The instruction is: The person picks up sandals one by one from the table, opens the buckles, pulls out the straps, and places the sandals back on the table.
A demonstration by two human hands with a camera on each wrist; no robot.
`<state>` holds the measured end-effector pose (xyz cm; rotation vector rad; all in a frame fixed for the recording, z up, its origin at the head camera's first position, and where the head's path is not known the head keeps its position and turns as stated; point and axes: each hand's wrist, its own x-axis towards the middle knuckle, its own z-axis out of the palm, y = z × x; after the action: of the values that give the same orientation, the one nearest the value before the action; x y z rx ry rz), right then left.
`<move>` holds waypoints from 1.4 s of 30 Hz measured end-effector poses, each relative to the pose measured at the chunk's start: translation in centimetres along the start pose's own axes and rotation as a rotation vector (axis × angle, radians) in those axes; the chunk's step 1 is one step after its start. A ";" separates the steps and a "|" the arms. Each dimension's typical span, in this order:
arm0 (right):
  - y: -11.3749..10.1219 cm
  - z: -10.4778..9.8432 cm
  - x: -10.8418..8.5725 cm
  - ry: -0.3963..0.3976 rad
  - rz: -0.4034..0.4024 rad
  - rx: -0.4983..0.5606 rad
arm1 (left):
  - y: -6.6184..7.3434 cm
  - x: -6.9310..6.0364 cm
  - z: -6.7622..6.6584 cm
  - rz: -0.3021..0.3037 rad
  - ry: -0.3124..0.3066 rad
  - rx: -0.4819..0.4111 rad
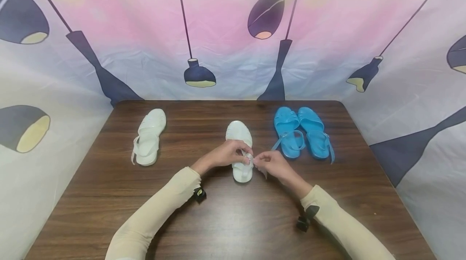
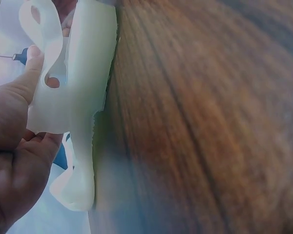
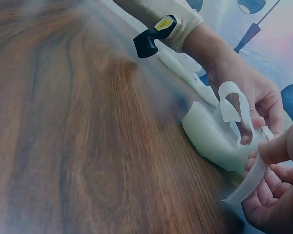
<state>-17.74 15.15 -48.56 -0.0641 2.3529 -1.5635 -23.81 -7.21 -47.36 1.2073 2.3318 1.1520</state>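
Observation:
A white sandal (image 1: 238, 130) lies sole down at the middle of the table, toe pointing away. My left hand (image 1: 231, 153) reaches over it from the left and pinches its upper near the small buckle (image 1: 248, 156). The left wrist view shows the thumb (image 2: 34, 61) and fingers on either side of a white side piece (image 2: 49, 112). From the right, my right hand (image 1: 273, 165) pinches the ankle strap (image 3: 256, 178) between thumb and fingers, close to the buckle. The strap's loose end hangs below those fingers, and its loop (image 3: 234, 95) rises over the heel.
Another white sandal (image 1: 149, 130) lies at the left of the brown table (image 1: 196, 126), its strap hanging outward. Two blue sandals (image 1: 287, 130) stand side by side at the back right. Printed cloth (image 1: 233, 29) surrounds the table's back and sides.

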 end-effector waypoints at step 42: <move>-0.2 -0.4 -0.4 -0.021 0.022 -0.045 | 0.2 0.1 -0.1 -0.016 -0.002 0.028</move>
<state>-17.49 15.53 -48.12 -0.0646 2.3647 -1.4922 -23.84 -7.15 -47.15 1.1970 2.3594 1.1155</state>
